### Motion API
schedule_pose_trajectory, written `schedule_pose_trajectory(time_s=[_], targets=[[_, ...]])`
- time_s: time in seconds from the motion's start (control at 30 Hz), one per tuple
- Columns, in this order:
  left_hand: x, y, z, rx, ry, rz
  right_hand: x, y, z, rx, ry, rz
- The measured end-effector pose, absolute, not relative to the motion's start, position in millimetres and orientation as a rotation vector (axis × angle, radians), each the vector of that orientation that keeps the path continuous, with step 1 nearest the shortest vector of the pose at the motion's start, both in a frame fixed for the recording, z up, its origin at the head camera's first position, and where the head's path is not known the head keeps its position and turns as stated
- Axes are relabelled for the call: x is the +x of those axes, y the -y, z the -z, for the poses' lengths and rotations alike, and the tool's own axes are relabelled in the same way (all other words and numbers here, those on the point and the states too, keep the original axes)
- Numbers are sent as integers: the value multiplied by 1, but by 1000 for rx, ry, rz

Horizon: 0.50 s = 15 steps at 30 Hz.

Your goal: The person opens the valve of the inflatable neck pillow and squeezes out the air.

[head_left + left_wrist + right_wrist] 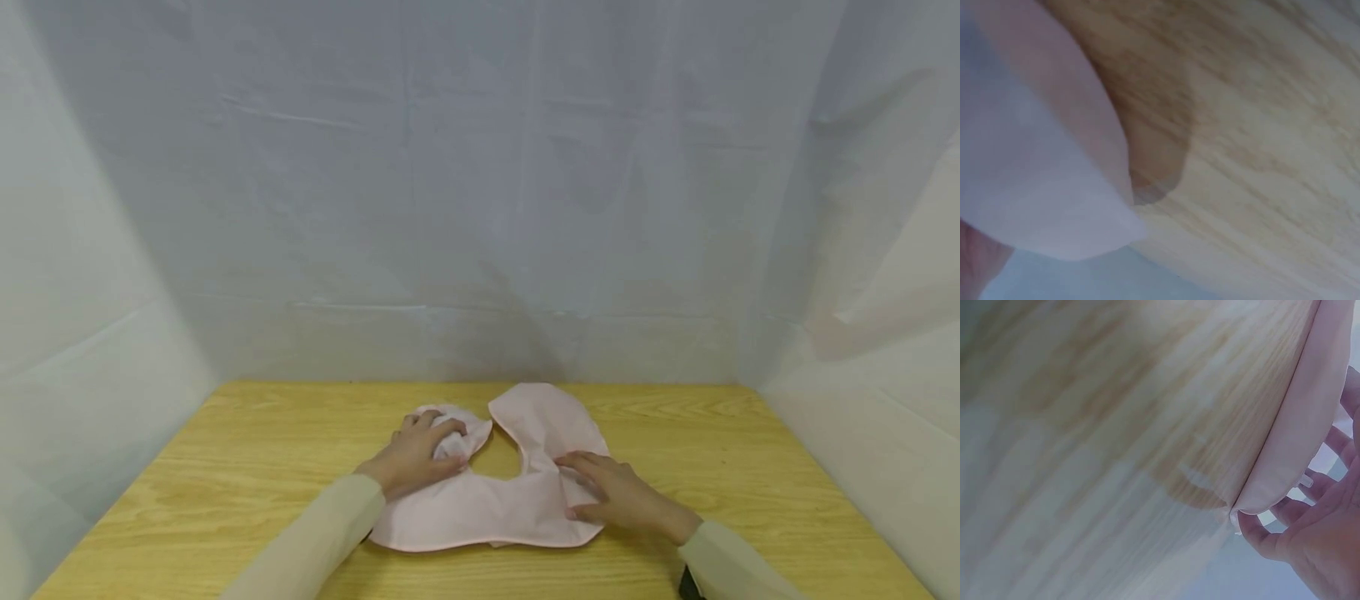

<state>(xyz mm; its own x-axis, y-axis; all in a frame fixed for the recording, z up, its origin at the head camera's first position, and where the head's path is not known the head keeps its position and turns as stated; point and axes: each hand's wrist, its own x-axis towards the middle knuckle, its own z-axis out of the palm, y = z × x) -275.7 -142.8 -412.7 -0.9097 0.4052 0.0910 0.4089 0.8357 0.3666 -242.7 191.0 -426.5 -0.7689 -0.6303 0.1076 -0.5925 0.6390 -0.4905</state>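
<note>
A pale pink bib point(487, 510) with a rounded neck opening lies on the wooden table, its two ends pointing to the far side. My left hand point(422, 454) holds bunched cloth of the bib's left end between bent fingers and thumb. On the bib's right side rests my right hand point(611, 492), thumb and fingers spread apart over the cloth. The right wrist view shows the bib's edge point(1294, 444) running beside the fingers of that hand. In the left wrist view a lifted flap of the bib point(1041, 162) hides most of the hand.
The wooden table point(247, 467) has a light yellow grain. White sheeting point(480, 208) hangs behind it and along both sides. A small dark object point(688, 583) shows at the right sleeve point(731, 562).
</note>
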Motion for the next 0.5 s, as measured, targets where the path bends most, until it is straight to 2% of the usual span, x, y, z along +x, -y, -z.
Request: schedule_pose_trajectory(time_s=[0.5], targets=[[-282, 140, 413, -770, 2960, 429, -245, -191, 428, -1029, -2773, 792]])
